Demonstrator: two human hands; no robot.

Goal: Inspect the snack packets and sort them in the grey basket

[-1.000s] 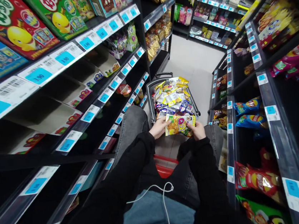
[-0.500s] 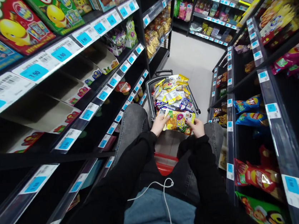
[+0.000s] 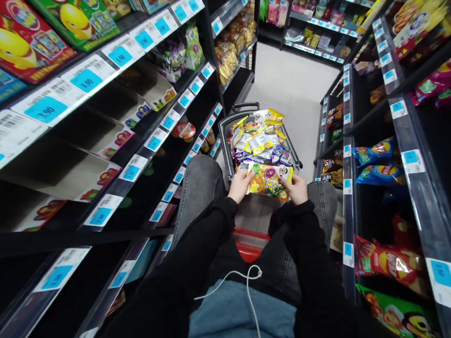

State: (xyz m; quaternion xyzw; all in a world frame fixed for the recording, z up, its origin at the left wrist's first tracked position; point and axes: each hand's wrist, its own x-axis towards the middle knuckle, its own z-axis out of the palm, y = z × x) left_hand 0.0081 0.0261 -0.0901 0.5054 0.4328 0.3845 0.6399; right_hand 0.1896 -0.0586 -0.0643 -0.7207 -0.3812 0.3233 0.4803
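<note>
Between my knees, a yellow snack bag (image 3: 267, 182) with large printed letters is held flat by its two ends. My left hand (image 3: 241, 185) pinches the left end, thumb on top. At the right end, my right hand (image 3: 296, 188) grips the bag the same way. Just beyond it stands a dark-rimmed shopping basket (image 3: 226, 150), heaped with yellow, white and blue snack packets (image 3: 261, 142). The far edge of the held bag overlaps the near packets in view; whether it touches them I cannot tell.
Shelves with price tags (image 3: 121, 55) and boxed sweets (image 3: 11, 44) line the left. On the right, a shelf holds chip bags (image 3: 388, 261). Something red (image 3: 248, 245) lies low between my legs. A white cable (image 3: 250, 296) hangs over my front. Pale floor (image 3: 280, 76) runs beyond the basket.
Both hands keep their hold on the snack bag, which has barely moved. The view has shifted very slightly.
</note>
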